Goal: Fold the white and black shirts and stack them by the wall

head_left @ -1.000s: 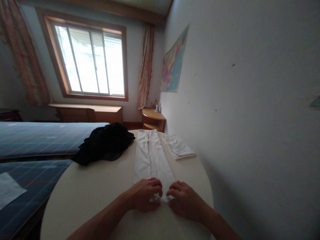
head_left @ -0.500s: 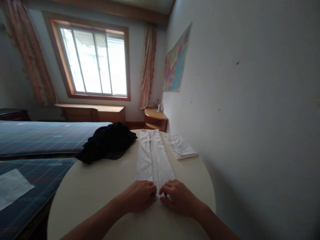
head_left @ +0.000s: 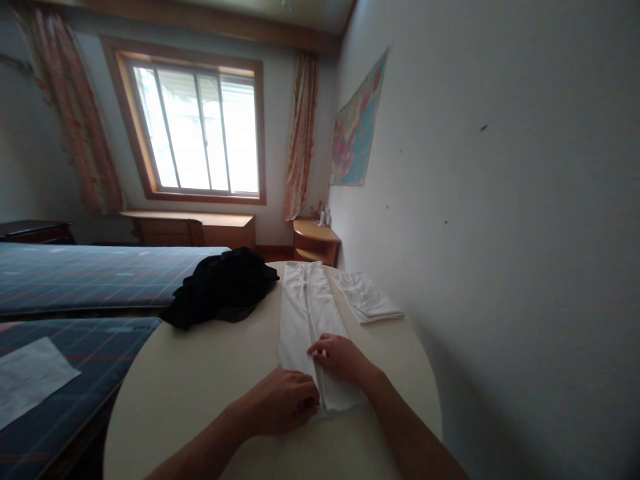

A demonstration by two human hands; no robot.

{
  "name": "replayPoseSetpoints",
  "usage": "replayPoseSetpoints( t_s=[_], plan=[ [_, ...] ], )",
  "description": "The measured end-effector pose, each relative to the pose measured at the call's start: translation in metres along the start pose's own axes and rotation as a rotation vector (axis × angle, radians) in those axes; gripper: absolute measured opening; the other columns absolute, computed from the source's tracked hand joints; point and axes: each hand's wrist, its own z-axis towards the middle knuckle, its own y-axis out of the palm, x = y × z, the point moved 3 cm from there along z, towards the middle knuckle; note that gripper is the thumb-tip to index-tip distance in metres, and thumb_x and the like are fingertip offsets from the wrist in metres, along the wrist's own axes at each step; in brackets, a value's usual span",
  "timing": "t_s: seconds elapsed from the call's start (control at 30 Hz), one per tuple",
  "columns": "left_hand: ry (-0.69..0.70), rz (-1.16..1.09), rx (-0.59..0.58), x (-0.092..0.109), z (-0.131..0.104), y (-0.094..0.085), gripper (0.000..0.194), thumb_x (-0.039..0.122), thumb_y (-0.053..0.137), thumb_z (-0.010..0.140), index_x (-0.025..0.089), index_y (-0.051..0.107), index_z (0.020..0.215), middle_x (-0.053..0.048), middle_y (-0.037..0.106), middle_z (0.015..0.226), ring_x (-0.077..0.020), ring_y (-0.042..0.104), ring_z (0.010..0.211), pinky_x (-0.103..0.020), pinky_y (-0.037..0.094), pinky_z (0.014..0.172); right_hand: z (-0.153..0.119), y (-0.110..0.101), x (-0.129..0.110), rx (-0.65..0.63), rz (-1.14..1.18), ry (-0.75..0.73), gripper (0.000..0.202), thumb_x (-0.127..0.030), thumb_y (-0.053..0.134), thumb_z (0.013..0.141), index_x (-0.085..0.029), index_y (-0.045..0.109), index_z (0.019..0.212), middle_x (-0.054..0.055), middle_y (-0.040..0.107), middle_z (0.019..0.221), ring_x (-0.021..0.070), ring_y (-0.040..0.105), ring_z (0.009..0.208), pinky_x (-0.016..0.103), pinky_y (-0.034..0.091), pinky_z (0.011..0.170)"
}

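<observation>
1 white garment, laid lengthwise on the round pale surface, its near end at the left hand and its length running away past the right hand. Left hand with fingers curled at the garment's near edge, right hand over the cloth slightly farther up, fingers bent; whether either pinches the fabric, not clear from this view. 1 folded white cloth, beyond the right hand and to its right; 1 black cloth bundle, beyond the left hand and to its left

white garment, black clothing, plaid mattress
</observation>
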Motion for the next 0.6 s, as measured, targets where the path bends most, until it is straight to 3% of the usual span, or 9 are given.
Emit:
replayPoseSetpoints(
  t_s=[0.13,0.27,0.43,0.6],
  plan=[
    [-0.009,-0.011,-0.044,0.001,0.001,-0.001,0.011,0.024,0.060,0.085,0.026,0.064,0.095,0.003,0.068,0.084,-0.0135,0.063,0.074,-0.022,0.043,0.068,-0.001,0.008,0.003,0.107,0.072,-0.010,0.022,-0.024,0.052,0.093,-0.022,0.074,0.098,0.004,0.070,0.098,0.0157,0.065,0.090,0.024,0.045,0.083],
    [-0.044,-0.007,-0.100,0.003,0.000,-0.003,0.024,0.026,0.068,0.076,0.027,0.064,0.100,0.001,0.070,0.089,-0.0177,0.066,0.079,-0.025,0.046,0.071,-0.004,0.011,0.004,0.170,0.140,-0.003,0.023,-0.021,0.051,0.093,-0.020,0.070,0.106,0.005,0.068,0.101,0.0161,0.063,0.093,0.025,0.045,0.086],
    [-0.083,-0.068,-0.037,0.000,-0.002,-0.003,0.029,0.015,0.057,0.081,0.028,0.065,0.105,0.001,0.070,0.097,-0.0144,0.066,0.080,-0.023,0.047,0.075,-0.004,0.013,0.004,0.143,0.183,-0.026,0.027,-0.021,0.052,0.091,-0.022,0.070,0.111,0.005,0.066,0.105,0.0157,0.062,0.094,0.025,0.044,0.089],
    [-0.130,-0.190,-0.002,-0.007,-0.005,-0.011,0.021,0.030,0.066,0.083,0.027,0.066,0.104,0.003,0.071,0.086,-0.0122,0.064,0.073,-0.021,0.046,0.074,-0.008,0.011,0.004,0.101,0.217,-0.030,0.029,-0.019,0.059,0.086,-0.023,0.072,0.111,0.005,0.066,0.102,0.0140,0.062,0.084,0.024,0.046,0.082]
  ],
)
